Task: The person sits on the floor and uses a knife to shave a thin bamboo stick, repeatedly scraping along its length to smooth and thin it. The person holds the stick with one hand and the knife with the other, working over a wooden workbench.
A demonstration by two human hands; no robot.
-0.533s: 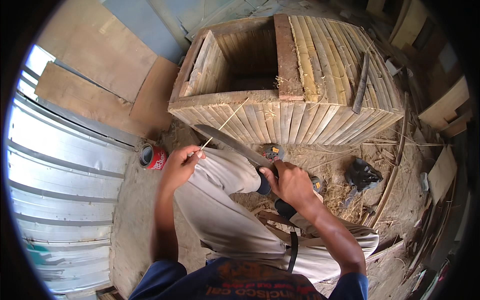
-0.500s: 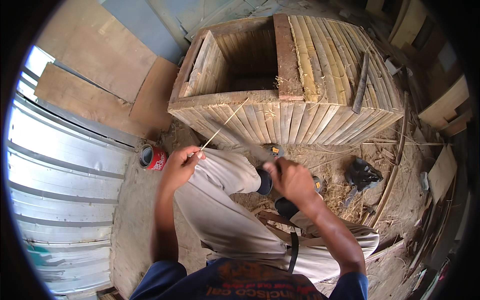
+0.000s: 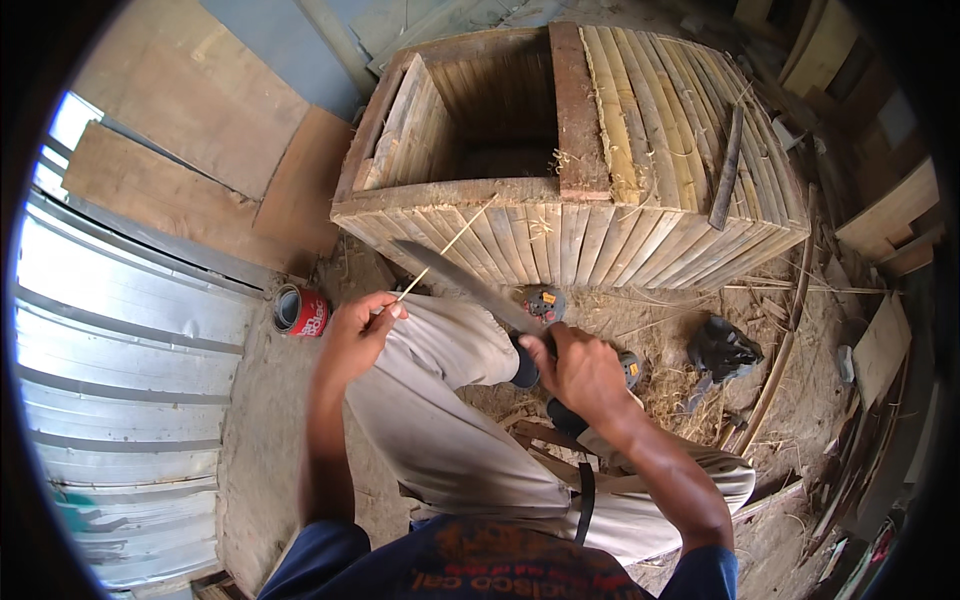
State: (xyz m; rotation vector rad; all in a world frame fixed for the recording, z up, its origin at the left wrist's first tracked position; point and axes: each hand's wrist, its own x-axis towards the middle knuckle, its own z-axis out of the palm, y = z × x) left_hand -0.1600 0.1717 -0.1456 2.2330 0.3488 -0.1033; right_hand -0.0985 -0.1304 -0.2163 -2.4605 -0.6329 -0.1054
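My left hand [image 3: 357, 338] is closed, pinching the lower end of a thin pale wooden stick [image 3: 466, 227] that slants up and right. My right hand [image 3: 583, 372] wraps round the handle of a long machete [image 3: 488, 293]. Its grey blade points up and left and crosses the stick a little above my left fingers; whether they touch I cannot tell. Just beyond stands a large wooden box [image 3: 585, 245], its sides covered in narrow strips and its top partly uncovered. The stick's far tip appears against the box's near upper edge.
A red can [image 3: 301, 311] stands on the ground at left, beside a corrugated metal wall [image 3: 130, 370]. A dark flat strip [image 3: 727, 168] lies on the box's right part. A black plastic bag [image 3: 724, 347] and wood shavings lie right of my feet. Scrap boards [image 3: 885, 350] lean at far right.
The machete blade, blurred by motion before, now shows sharply, with its tip slightly further left. My left hand still pinches the stick in nearly the same place.
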